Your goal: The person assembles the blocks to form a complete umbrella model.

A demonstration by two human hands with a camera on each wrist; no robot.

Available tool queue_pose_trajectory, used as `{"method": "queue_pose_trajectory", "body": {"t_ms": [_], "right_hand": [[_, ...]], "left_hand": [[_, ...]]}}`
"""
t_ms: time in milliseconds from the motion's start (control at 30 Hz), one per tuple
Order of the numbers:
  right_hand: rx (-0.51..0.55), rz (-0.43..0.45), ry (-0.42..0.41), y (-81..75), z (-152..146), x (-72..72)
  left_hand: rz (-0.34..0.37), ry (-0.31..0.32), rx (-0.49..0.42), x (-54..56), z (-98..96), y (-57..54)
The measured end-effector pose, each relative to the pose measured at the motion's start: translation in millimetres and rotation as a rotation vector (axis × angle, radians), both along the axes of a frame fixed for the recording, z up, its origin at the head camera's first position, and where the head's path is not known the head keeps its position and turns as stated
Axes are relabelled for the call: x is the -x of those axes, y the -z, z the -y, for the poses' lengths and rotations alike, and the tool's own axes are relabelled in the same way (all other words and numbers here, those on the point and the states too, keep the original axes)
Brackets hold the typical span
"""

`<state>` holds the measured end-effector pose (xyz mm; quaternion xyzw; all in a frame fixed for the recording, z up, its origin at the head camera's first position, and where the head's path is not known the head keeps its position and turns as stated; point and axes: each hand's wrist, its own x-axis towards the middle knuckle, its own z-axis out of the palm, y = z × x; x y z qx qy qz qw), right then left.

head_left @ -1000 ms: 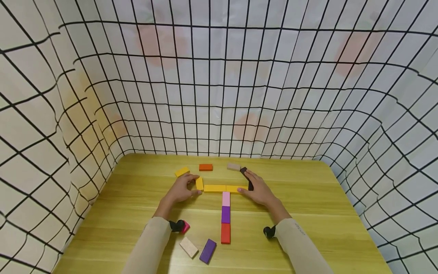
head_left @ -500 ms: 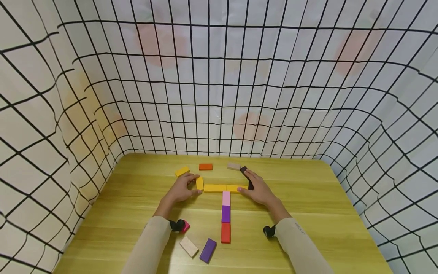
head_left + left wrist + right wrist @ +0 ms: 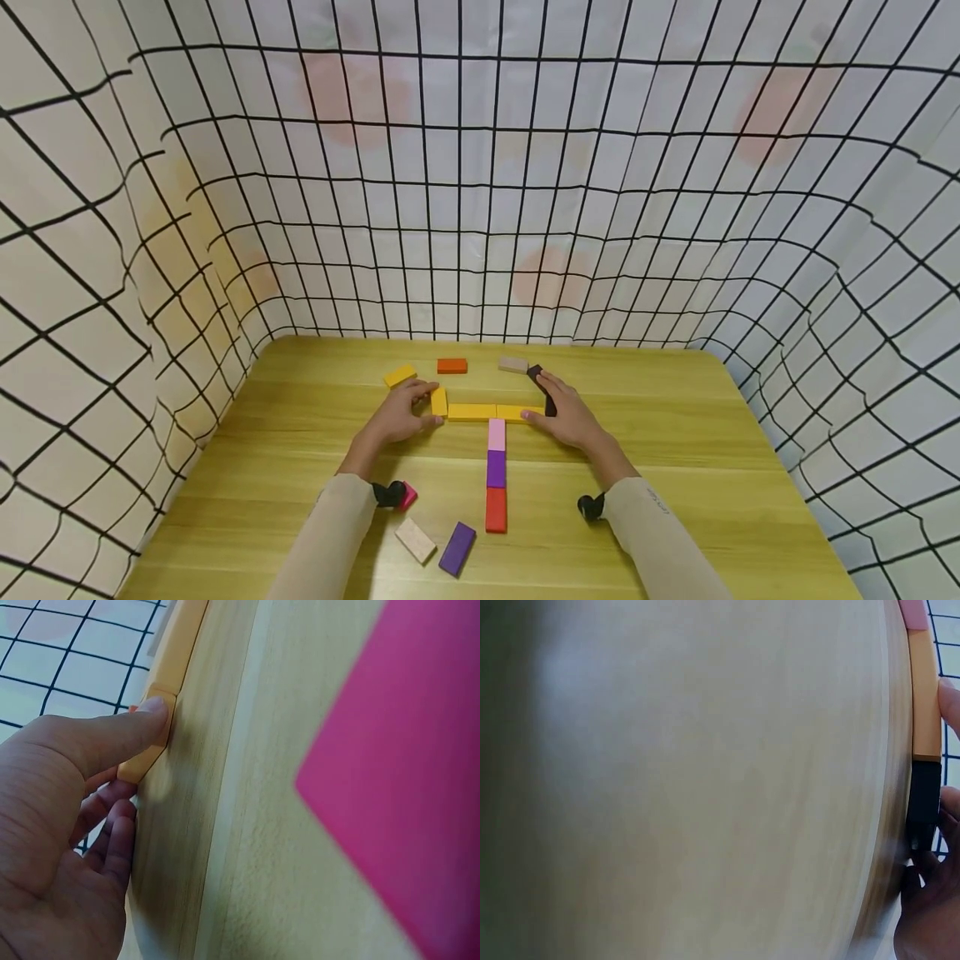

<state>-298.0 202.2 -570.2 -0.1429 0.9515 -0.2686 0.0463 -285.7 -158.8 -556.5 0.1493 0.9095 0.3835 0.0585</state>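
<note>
A row of yellow blocks (image 3: 472,412) lies across the table, with pink (image 3: 497,435), purple (image 3: 496,469) and red (image 3: 496,510) blocks in a line toward me from its middle, forming a T. My left hand (image 3: 396,412) pinches a slanted yellow block (image 3: 439,402) at the row's left end, thumb on the near end and fingertips at the far end. At the right end, my right hand (image 3: 568,417) holds a black block (image 3: 924,795) between curved fingers, its thumb on the adjoining yellow block (image 3: 925,697). Part of the dark piece is hidden under the fingers.
Loose yellow (image 3: 400,376), orange (image 3: 452,366) and pale grey (image 3: 513,365) blocks lie at the back. Nearer me are a beige block (image 3: 415,541), a purple one (image 3: 457,549) and a pink-red one (image 3: 408,497) by the left wrist. Grid-patterned cloth (image 3: 480,208) surrounds the table.
</note>
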Motion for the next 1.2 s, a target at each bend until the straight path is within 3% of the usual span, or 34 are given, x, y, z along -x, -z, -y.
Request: {"method": "queue_pose_trajectory", "body": {"t_ms": [200,300,467,600,767,933,1200], "right_hand": [[0.001,-0.005,-0.003,-0.4,-0.2,-1.0],[0.009,-0.005,-0.003,-1.9,1.1,-2.6],[0.021,0.001,0.007,-5.0,2.8,-5.9],[0.033,0.001,0.012,-5.1,3.0,-5.6],[0.011,-0.006,0.006,-2.3,1.9,-2.9],[0.025,-0.005,0.008,-1.6,1.1,-2.7],[0.041,-0.004,0.004,-2.0,1.3,-4.4]], "left_hand": [[0.021,0.004,-0.042,0.1,5.0,-0.4],[-0.002,-0.01,-0.069,0.5,12.5,-4.2],[-0.114,-0.099,-0.085,6.9,27.3,-11.6],[-0.159,-0.184,-0.056,14.2,36.5,-10.9],[-0.143,-0.25,0.031,21.4,44.3,-3.1],[-0.105,-0.292,0.054,23.7,46.1,1.9],[-0.142,-0.318,0.062,22.1,40.2,1.4]]}}
